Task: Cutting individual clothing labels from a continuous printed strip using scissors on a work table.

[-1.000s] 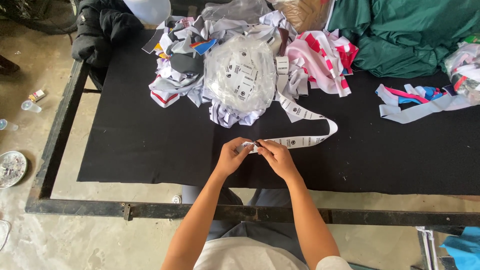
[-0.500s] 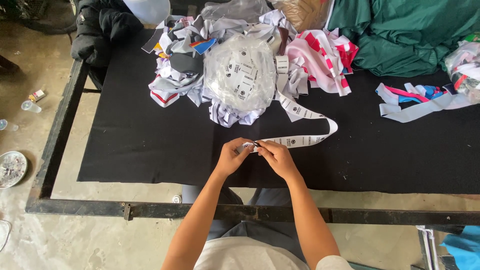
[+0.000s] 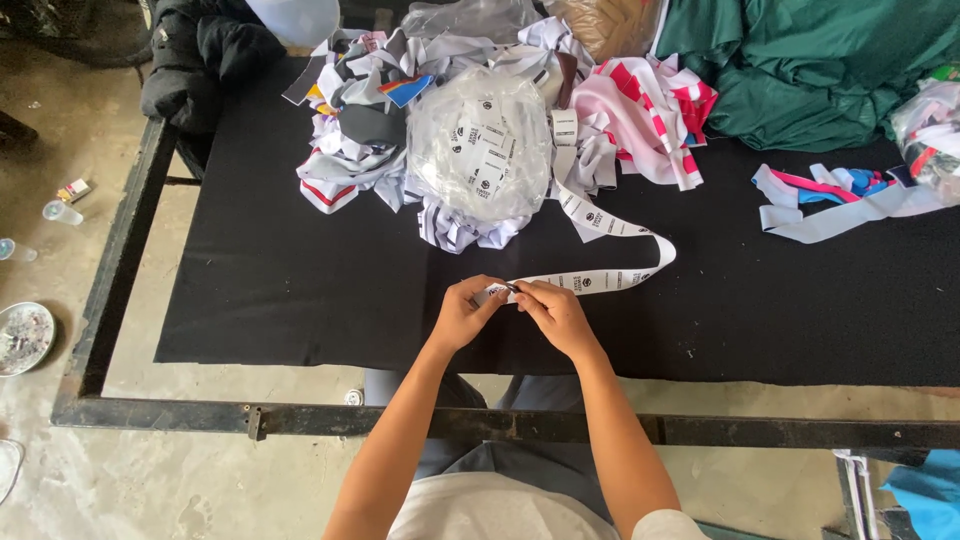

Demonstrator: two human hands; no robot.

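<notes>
We have both hands together at the near edge of the black desk (image 3: 280, 280). Left hand (image 3: 462, 315) and right hand (image 3: 553, 312) meet fingertip to fingertip, fingers closed in a pinch on the end of the white label tape (image 3: 600, 280). From the fingers the tape runs off to the right, loops back, and climbs away to the clear bag of labels (image 3: 480, 150), which sits well beyond the fingers. Around that bag, a fabric scrap pile (image 3: 350, 150). Far right of the fingers, loose strips (image 3: 830, 205); beyond those, green cloth (image 3: 800, 60). Far left of the fingers, black jacket (image 3: 200, 60) over the desk corner.
</notes>
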